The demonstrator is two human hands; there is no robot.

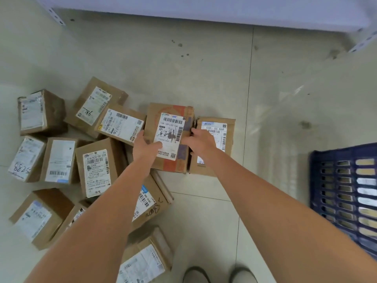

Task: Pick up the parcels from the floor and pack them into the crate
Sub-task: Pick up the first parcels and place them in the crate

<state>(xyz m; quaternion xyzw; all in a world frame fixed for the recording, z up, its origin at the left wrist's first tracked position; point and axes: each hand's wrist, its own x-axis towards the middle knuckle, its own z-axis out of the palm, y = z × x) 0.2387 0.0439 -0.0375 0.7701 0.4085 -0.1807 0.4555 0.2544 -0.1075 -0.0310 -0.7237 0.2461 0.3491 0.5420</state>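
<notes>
We see the left hand (145,147) and the right hand (199,140) gripping the two sides of a brown cardboard parcel with a white label (169,137), which lies among other cardboard parcels (95,166) on the pale tiled floor (204,78). The dark blue plastic crate (344,193) stands well apart on the right.

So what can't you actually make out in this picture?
All in the head view:
- The blue crate: cut off by the right edge; its inside is out of sight.
- The box with red print: the left hand and right hand cover its sides, so the fingers beneath are hidden.
- The forearms hide part of the lower boxes.
- Small label text: too small and blurred to read.
- The shoes: cut off by the bottom edge.
</notes>
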